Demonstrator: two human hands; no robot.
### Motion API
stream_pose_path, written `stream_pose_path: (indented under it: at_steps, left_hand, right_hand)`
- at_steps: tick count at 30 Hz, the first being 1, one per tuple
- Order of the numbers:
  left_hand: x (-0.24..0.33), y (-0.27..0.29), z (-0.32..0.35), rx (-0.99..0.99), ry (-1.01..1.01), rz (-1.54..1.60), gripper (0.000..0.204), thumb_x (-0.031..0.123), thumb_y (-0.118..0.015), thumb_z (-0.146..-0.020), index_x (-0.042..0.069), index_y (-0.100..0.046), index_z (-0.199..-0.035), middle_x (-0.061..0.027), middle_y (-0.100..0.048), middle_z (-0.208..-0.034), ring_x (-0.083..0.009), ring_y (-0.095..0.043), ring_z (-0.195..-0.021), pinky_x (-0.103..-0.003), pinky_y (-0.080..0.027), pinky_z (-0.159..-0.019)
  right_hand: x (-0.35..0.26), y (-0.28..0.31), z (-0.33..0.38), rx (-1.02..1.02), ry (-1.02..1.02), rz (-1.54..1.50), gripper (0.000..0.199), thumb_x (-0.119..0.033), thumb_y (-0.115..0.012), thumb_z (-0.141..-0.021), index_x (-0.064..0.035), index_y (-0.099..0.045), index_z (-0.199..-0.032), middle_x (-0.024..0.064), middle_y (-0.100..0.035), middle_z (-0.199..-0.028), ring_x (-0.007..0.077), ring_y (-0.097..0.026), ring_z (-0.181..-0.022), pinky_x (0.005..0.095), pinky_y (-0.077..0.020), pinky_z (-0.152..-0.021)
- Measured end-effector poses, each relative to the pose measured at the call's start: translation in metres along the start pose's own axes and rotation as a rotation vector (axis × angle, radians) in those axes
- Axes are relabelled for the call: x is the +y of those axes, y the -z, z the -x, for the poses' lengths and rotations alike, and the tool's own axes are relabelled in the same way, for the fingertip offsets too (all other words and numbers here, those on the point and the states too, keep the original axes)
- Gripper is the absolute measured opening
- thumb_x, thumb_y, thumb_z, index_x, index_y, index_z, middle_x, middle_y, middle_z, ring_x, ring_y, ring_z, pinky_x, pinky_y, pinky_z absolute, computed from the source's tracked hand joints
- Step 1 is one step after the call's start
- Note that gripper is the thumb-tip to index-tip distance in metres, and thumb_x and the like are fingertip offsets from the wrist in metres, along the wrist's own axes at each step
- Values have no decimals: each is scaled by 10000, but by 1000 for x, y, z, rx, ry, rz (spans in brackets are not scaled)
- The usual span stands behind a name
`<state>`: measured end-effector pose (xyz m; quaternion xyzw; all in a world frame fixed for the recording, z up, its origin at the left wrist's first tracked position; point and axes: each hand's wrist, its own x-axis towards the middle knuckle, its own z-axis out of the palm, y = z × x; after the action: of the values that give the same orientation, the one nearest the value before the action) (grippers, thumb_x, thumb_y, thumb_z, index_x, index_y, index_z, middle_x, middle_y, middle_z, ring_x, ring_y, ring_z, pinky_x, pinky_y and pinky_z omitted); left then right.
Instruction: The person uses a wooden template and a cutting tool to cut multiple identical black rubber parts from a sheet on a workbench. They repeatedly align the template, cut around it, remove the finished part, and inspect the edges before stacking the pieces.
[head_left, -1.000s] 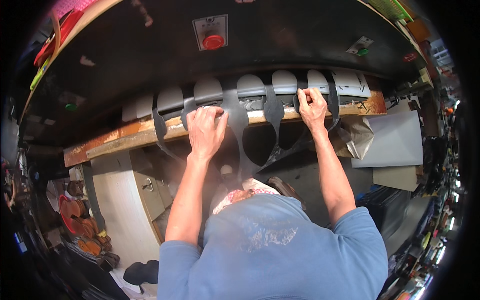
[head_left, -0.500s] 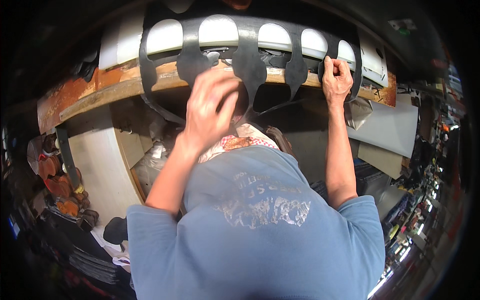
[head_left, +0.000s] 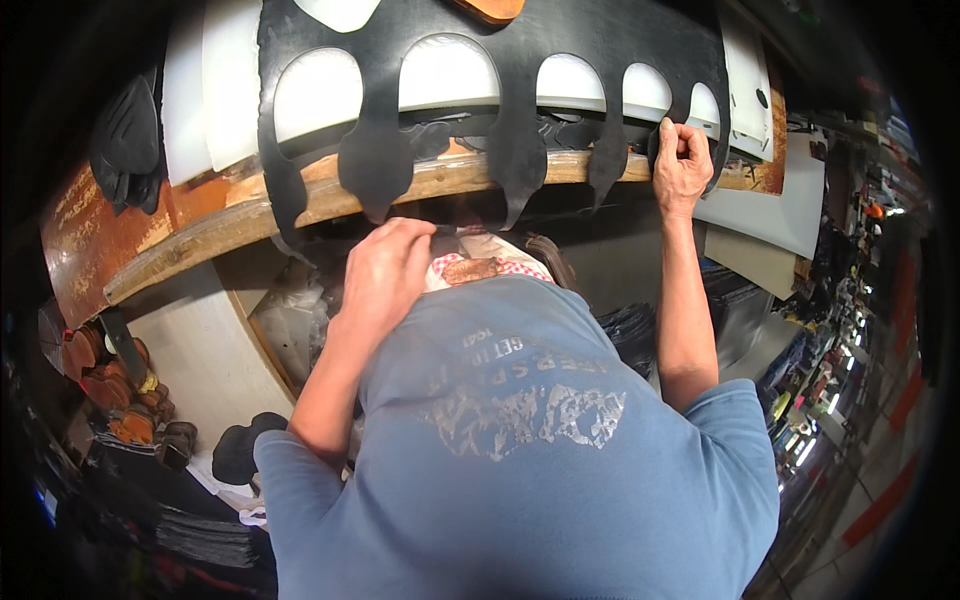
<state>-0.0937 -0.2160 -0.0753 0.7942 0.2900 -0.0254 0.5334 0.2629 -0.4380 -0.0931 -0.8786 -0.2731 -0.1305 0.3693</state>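
Note:
A large black sheet [head_left: 520,140] with several rounded cut-outs lies over a white board [head_left: 235,85] on the wooden workbench [head_left: 200,235], and its pointed strips hang over the bench's front edge. My right hand [head_left: 682,165] pinches the sheet's right edge at the bench front. My left hand [head_left: 385,275] is below the bench edge, off the sheet, with fingers curled against a red-and-white checked cloth [head_left: 455,268] at my chest. Whether it holds anything is hidden. My blue shirt [head_left: 530,440] fills the lower middle.
Grey flat sheets [head_left: 770,215] lean at the right of the bench. Dark pieces [head_left: 130,140] lie at the bench's left end. Brown leather pieces [head_left: 115,385] are stacked low on the left, beside a pale cabinet side [head_left: 200,350]. A brown wooden piece [head_left: 490,8] sits at the top.
My left hand came off the black sheet and dropped to my chest. The sheet now hangs further over the bench edge and looks nearer. My right hand kept its grip.

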Motion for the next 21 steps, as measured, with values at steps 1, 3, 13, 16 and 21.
stream_pose_path:
  at_steps: [1, 3, 13, 16, 21]
  left_hand:
    - [-2, 5, 2, 67, 49, 128, 278, 147, -638, -967, -64, -729, -1123, -232, -741, -1128, -398, -720, -1041, -458, -556, -938]
    - [-11, 8, 0, 29, 2, 103, 313, 224, -671, -988, -40, -730, -1147, -235, -746, -1102, -395, -719, -1038, -452, -543, -939]
    - [-44, 3, -52, -307, 467, -32, 630, 540, -504, -1049, -12, -661, -1309, -331, -680, -1276, -451, -646, -1244, -442, -499, -1044]
    - [-32, 26, -52, -524, 332, -189, 543, 432, -405, -1112, -6, -623, -1348, -350, -630, -1319, -489, -598, -1254, -484, -498, -1051]
    - [23, 103, -9, -643, -116, -216, 429, 264, -587, -1064, -21, -638, -1380, -275, -680, -1327, -441, -646, -1244, -446, -530, -1081]
  right_hand:
    - [0, -1, 0, 8, 10, 3, 205, -182, -790, -958, -22, -698, -870, -3, -603, -783, 91, -516, -651, 262, -473, -649]
    - [0, -2, 1, 6, -2, 10, 211, -184, -790, -959, -23, -691, -863, -11, -591, -779, 84, -509, -651, 257, -462, -634]
    - [8, -1, 4, -8, -31, 72, 214, -180, -767, -964, -30, -664, -851, 2, -571, -757, 106, -496, -642, 291, -433, -608]
    - [2, 5, 0, -53, -100, 31, 219, -159, -767, -957, -16, -652, -837, 4, -528, -737, 101, -476, -663, 280, -423, -634]
    - [-63, 10, -21, 59, -165, -146, 138, -82, -752, -964, 4, -699, -871, -25, -593, -792, 71, -503, -729, 244, -428, -664]
